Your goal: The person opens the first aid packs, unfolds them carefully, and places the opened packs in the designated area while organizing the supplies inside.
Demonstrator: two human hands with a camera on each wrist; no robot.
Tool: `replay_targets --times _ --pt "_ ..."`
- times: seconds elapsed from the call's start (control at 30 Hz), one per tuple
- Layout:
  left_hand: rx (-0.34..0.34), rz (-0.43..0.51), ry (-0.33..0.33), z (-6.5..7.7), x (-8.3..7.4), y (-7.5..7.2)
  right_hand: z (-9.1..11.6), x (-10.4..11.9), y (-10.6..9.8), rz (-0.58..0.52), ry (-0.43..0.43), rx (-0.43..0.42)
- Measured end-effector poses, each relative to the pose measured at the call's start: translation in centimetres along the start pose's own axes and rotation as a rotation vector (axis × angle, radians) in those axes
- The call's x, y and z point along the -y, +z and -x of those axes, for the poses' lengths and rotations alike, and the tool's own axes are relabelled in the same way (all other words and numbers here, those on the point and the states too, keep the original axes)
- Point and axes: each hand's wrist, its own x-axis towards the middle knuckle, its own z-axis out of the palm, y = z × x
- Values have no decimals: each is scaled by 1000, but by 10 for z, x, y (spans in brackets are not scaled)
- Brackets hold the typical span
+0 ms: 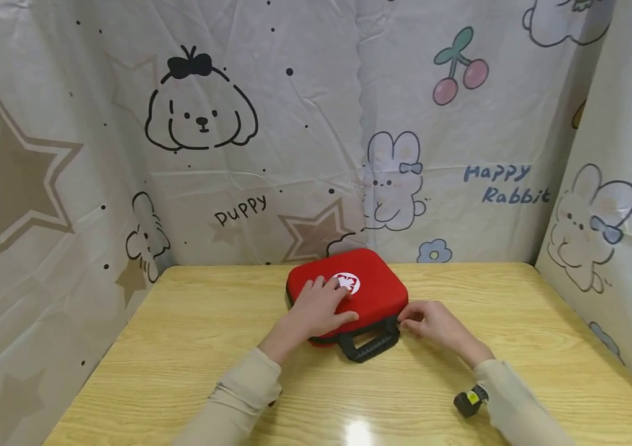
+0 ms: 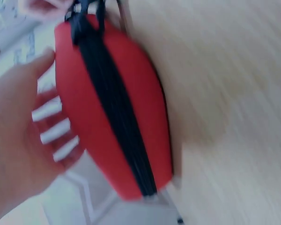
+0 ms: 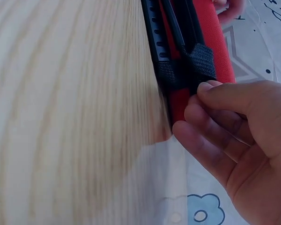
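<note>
A red zippered case (image 1: 374, 275) with a white round emblem lies flat on the table, its black carrying handle (image 1: 370, 348) towards me. My left hand (image 1: 321, 308) rests on the lid with its fingers spread over the emblem's edge. In the left wrist view the black zipper band (image 2: 114, 105) runs along the case's side. At the front right corner, beside the handle's strap, my right hand (image 1: 433, 323) pinches the zipper pull between thumb and forefinger. The pull itself is mostly hidden by the fingertips (image 3: 208, 89) in the right wrist view.
The light wooden table (image 1: 210, 334) reaches back to a white patterned cloth (image 1: 305, 124), which also hangs at both sides. The case stands close to the table's far edge. A black device with a yellow label (image 1: 468, 401) is strapped at the right wrist.
</note>
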Motion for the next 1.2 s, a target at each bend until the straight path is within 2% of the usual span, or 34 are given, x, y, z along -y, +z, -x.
replay_targets --times 0.13,0.2,0.33,0.43,0.7,0.93,1.2 --pt "63 133 148 9 25 -9 0 -4 -4 8 -3 -16" --pt "102 194 193 14 36 -13 -2 -6 -7 13 1 -27" --pt "168 282 200 20 50 -14 -5 -8 -10 28 19 -50" --pt "171 280 197 22 55 -10 -6 -8 -9 31 13 -41" --pt "90 154 194 20 51 -2 -6 -8 -6 20 11 -51" --pt "82 134 131 20 40 0 -3 -10 -4 -24 40 -53" --pt "61 112 82 20 29 2 -3 -3 0 -29 -4 -38"
